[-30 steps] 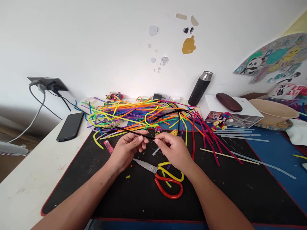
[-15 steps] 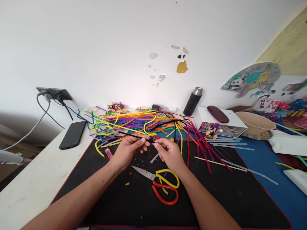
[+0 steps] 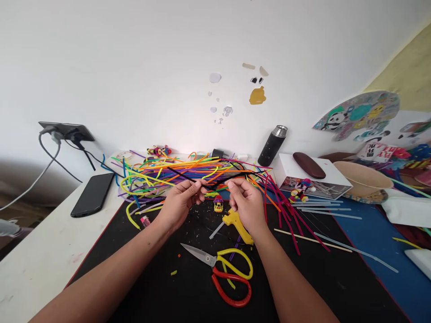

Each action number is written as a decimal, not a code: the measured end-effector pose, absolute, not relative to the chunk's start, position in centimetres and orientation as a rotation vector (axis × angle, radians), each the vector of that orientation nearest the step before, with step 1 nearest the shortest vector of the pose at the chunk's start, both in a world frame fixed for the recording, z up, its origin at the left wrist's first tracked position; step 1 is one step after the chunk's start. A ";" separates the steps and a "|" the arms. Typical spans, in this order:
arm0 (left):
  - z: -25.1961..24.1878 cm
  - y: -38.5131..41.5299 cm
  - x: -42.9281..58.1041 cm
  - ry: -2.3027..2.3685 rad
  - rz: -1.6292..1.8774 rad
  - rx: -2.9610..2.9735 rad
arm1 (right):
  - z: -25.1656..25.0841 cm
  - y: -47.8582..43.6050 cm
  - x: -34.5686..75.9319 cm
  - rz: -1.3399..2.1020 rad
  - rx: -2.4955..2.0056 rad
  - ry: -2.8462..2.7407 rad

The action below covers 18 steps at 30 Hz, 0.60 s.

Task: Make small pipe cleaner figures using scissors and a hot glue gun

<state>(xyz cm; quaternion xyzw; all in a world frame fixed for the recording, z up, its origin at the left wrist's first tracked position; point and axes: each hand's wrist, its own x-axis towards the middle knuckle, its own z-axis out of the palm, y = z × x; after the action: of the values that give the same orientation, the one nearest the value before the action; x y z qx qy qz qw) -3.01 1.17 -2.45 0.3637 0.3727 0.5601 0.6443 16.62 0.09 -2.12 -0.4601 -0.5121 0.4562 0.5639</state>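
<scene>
A black pipe cleaner [image 3: 183, 175] runs between my two hands above the black mat [image 3: 161, 278]. My left hand [image 3: 178, 199] pinches it between thumb and fingers, one end sticking out up and to the left. At the other side my right hand [image 3: 248, 204] is closed in a pinch on it. Below and between them sits a small figure head [image 3: 218, 205] in yellow, black and red. A yellow glue gun [image 3: 239, 224] with a clear glue stick lies partly under my right hand. Nearer me are scissors [image 3: 209, 260] with one yellow and one red handle.
A heap of coloured pipe cleaners [image 3: 188, 169] spreads along the wall. To the right stand a black flask [image 3: 272, 148], a white box [image 3: 286, 168] and a bowl [image 3: 363, 175]. A phone [image 3: 92, 195] and a pink lighter [image 3: 145, 221] lie left.
My hands have drawn apart, the right moving rightward, with the black pipe cleaner stretched between them. The figure head and glue gun now show more fully. The view has shifted slightly.
</scene>
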 end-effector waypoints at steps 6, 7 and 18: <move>-3.2 1.6 -3.1 0.890 1.269 0.787 | -3.2 0.0 18.7 1.023 -1.150 -1.227; -3.1 1.6 -3.1 0.889 1.266 0.779 | -3.1 0.0 18.8 1.021 -1.153 -1.211; -2.0 1.1 -3.3 0.900 1.319 0.797 | -3.7 0.4 18.6 1.082 -1.167 -1.234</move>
<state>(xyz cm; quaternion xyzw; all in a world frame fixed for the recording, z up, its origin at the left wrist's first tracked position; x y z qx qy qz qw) -3.31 1.12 -2.00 0.3479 0.3927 0.5752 0.6276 18.61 0.45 -3.71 -0.4896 -0.5179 0.4543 0.5345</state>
